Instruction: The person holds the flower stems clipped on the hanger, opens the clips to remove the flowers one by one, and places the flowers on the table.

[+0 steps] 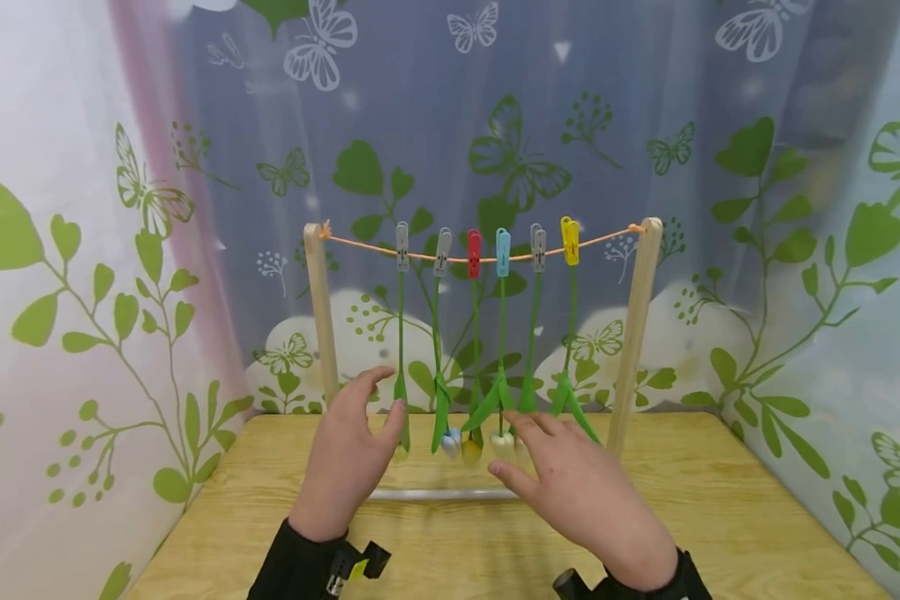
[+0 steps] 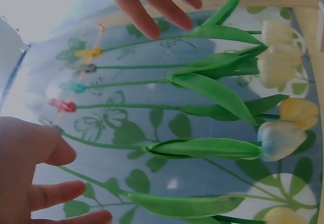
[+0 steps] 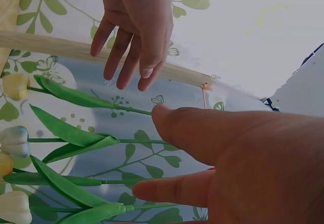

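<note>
Several artificial tulips hang upside down from an orange string (image 1: 450,259), each stem held by a clothespin. The clothespins include a red one (image 1: 474,253), a light blue one (image 1: 502,252) and a yellow one (image 1: 570,241); the others are grey. My left hand (image 1: 348,450) is beside the leftmost tulip, thumb and fingers apart and holding nothing. Over the lower right tulips in the head view lies my right hand (image 1: 581,483), fingers extended. A blue-white tulip (image 2: 282,140) and a yellow tulip (image 2: 298,113) hang between the hands.
A wooden post (image 1: 634,333) stands at the right and another post (image 1: 320,312) at the left, carrying the string. A pale bar (image 1: 442,495) runs low across the wooden table (image 1: 450,550). Behind hangs a leaf-and-butterfly patterned curtain (image 1: 435,100).
</note>
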A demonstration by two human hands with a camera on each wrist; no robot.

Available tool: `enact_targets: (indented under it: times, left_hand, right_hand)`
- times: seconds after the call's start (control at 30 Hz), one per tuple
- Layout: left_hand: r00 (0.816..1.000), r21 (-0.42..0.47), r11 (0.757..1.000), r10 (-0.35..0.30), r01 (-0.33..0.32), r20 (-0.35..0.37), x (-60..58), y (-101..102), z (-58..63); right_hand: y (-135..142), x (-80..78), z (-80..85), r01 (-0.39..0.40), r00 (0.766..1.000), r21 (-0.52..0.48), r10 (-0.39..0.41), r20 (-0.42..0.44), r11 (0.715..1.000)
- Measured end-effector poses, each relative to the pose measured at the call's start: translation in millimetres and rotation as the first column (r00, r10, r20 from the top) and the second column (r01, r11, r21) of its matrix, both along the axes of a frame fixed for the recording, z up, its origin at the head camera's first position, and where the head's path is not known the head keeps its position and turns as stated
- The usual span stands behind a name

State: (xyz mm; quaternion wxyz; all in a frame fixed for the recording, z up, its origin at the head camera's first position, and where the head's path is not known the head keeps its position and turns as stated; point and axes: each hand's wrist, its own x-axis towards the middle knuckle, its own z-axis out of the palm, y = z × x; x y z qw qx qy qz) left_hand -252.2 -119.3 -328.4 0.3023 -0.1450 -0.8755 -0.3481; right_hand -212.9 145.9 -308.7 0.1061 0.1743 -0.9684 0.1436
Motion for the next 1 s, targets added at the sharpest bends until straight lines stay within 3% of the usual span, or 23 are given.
enact_targets:
  times: [0.17,0.4,0.63,0.77,1.0]
  left_hand:
    - [0.999,0.088,0.996,-0.023,0.021,0.023,-12.4,-2,-5.9]
    - [0.990,0.180,0.982,-0.081,0.059,0.119,-28.2,-8,-10.4]
    - [0.957,0.293,0.944,-0.216,0.154,0.191,-43.7,-8,5.2]
    - [0.944,0.332,0.923,-0.268,0.195,0.190,-50.2,-7,14.1]
    - [0.955,0.308,0.928,-0.261,0.208,0.142,-63.3,-6,31.1]
  right_hand:
    - [1,0.5,0.7,-0.014,1.000,0.001,0.014,0.001,1.000]
    - [0,-0.8,-0.5,-0.031,0.999,0.015,0.031,0.011,0.999]
    - [2,-1.1,-2.2,-0.043,0.999,0.023,0.042,0.012,0.999]
    - [2,-0.3,-2.0,-0.049,0.999,0.024,0.049,0.001,0.999]
    - [0,1.9,-0.7,-0.040,0.999,0.007,0.040,-0.003,0.999]
